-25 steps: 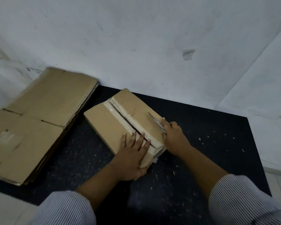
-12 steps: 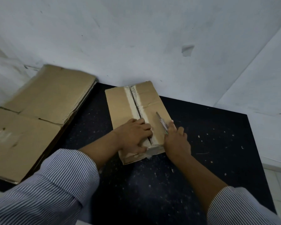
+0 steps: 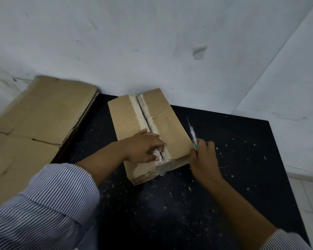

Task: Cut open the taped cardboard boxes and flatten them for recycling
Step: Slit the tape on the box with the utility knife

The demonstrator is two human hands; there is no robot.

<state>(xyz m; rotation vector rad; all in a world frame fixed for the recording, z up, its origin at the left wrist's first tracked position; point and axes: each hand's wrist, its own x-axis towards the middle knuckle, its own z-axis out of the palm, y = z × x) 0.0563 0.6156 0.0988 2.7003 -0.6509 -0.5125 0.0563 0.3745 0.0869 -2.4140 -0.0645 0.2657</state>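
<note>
Your box (image 3: 157, 123) sits on the table (image 3: 242, 159), its far end against the wall (image 3: 152, 42). Flattened cardboard (image 3: 34, 120) lies left of the box; your cutter (image 3: 192, 134) is just right of it.
</note>
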